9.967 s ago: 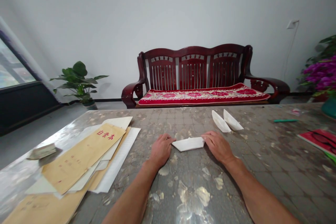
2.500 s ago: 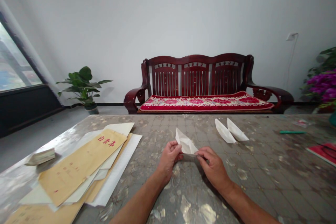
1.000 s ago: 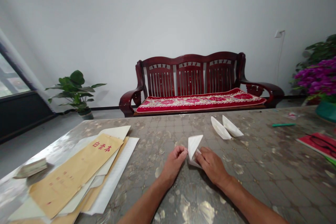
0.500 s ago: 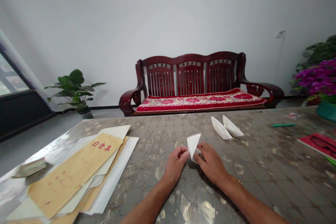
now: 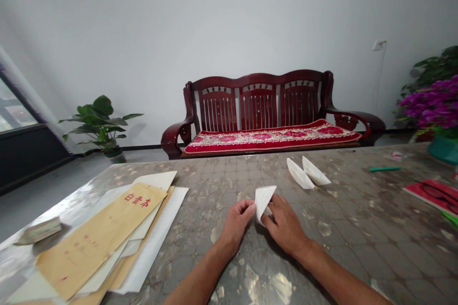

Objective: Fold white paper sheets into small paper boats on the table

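Between my two hands, just above the table, is a folded white paper (image 5: 263, 200) with a pointed upper corner. My left hand (image 5: 237, 223) pinches its left edge between thumb and fingers. On the other side, my right hand (image 5: 285, 225) grips the paper, its fingers partly tucked behind and inside the fold, so their tips are hidden. Farther back on the table lie two folded white paper boats (image 5: 299, 173), side by side and slanting.
Brown paper notebooks (image 5: 103, 238) and white sheets are piled at the left, beside a small block-like stack (image 5: 39, 231). At right are a green pen (image 5: 384, 169), a red booklet (image 5: 415, 189) with glasses (image 5: 438, 192) on it, and a flower pot (image 5: 442, 149). A wooden bench (image 5: 257, 105) stands beyond.
The folded paper has tilted, its upper point shifting slightly right and down. My right fingers have moved a little farther behind it; my left hand keeps its pinch.
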A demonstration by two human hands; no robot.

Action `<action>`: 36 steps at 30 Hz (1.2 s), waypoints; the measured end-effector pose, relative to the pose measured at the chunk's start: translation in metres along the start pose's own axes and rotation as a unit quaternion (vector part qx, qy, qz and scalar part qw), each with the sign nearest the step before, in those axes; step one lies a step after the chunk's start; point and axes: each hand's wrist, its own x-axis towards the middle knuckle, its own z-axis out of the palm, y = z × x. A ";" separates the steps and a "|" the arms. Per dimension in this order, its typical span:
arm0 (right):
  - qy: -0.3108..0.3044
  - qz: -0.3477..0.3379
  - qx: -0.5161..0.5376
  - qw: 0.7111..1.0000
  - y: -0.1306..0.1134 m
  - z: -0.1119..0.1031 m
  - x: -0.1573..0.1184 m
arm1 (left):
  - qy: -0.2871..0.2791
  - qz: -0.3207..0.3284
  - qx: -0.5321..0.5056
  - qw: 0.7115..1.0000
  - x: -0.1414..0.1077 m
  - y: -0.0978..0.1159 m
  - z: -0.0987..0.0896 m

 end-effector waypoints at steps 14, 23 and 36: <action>0.068 0.177 0.408 0.893 0.008 -0.004 0.003 | -0.035 -0.022 -0.156 0.987 0.003 -0.001 -0.007; 0.012 0.184 0.488 0.853 0.003 -0.001 0.007 | -0.086 -0.044 -0.157 0.983 0.001 -0.003 -0.010; 0.055 0.126 0.377 0.916 0.006 -0.003 0.007 | -0.084 -0.057 -0.147 0.984 0.000 0.010 -0.005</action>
